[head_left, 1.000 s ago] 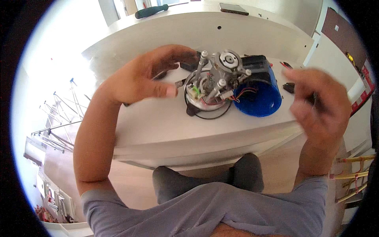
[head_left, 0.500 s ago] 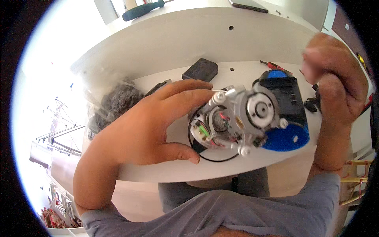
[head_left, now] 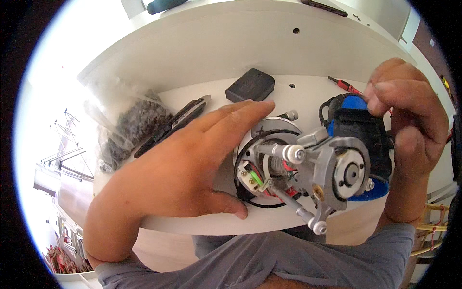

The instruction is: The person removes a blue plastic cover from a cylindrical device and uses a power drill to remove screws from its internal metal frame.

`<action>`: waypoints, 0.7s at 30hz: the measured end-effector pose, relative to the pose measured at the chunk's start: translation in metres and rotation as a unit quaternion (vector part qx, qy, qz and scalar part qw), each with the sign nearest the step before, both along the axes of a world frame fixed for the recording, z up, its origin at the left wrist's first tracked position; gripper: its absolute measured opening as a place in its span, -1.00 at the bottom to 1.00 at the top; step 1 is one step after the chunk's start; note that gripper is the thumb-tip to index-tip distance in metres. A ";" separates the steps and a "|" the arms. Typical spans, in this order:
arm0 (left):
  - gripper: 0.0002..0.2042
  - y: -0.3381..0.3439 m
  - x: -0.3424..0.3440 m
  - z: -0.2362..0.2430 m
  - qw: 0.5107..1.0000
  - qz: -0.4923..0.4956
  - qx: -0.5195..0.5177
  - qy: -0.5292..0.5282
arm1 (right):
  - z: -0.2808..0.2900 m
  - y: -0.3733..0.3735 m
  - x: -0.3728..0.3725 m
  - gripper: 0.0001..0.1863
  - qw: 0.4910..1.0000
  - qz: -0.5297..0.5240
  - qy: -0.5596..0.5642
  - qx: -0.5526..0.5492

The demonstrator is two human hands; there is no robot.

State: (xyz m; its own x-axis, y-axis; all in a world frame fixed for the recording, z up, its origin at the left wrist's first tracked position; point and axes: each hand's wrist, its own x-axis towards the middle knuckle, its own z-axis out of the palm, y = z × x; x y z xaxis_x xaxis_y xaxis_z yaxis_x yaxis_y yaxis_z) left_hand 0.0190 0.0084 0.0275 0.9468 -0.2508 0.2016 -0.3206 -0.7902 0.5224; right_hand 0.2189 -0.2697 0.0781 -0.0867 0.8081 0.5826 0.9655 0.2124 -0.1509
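My left hand [head_left: 173,171] has its fingers stretched out along the left side of a silver metal motor assembly [head_left: 317,178] with posts, colored wires and a round top plate; whether it touches the assembly is unclear. The assembly leans toward the lower right above a round base with a black ring [head_left: 255,202]. Behind it on the right lies a blue cylindrical housing [head_left: 356,101] with a black attachment [head_left: 361,139]. My right hand [head_left: 404,115] is curled beside that housing; what its fingers hold, if anything, is hidden. A red-handled screwdriver [head_left: 351,86] lies just behind.
A white curved desk [head_left: 202,226] has a raised back panel [head_left: 231,48]. On it are a bag of dark material [head_left: 130,120], a utility knife [head_left: 173,125] and a black block [head_left: 250,85]. A green-handled tool [head_left: 163,5] and phone [head_left: 322,7] sit above. A metal rack [head_left: 67,149] stands left.
The view has moved closer to the desk. The assembly has tilted toward the lower right. My left hand moved beside it; my right hand rose, curled, then lowered slightly by the blue housing.
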 end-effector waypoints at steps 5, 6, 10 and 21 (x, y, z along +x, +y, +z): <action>0.22 -0.013 0.008 -0.009 0.999 0.007 -0.048 -0.004 | -0.007 0.010 -0.016 0.00 0.999 0.033 -0.007 -0.013; 0.22 -0.013 0.010 -0.008 0.999 0.005 -0.051 -0.003 | -0.006 0.013 -0.021 0.03 0.999 0.036 -0.010 -0.017; 0.23 -0.014 0.011 -0.010 0.996 -0.017 -0.055 -0.067 | 0.000 0.013 -0.032 -0.02 0.998 0.043 -0.031 -0.042; 0.22 -0.017 0.011 -0.006 0.983 -0.023 0.020 -0.183 | 0.014 0.003 -0.057 -0.37 0.994 0.052 -0.075 -0.066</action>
State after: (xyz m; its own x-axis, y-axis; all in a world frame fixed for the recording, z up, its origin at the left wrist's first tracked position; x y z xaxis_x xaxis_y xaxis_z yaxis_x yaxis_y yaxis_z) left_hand 0.0300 -0.0084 0.0211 0.8004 -0.3064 0.5152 -0.5167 -0.7884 0.3339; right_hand 0.1619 -0.2666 0.0917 -0.2508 0.8592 0.4460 0.9533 0.2993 -0.0404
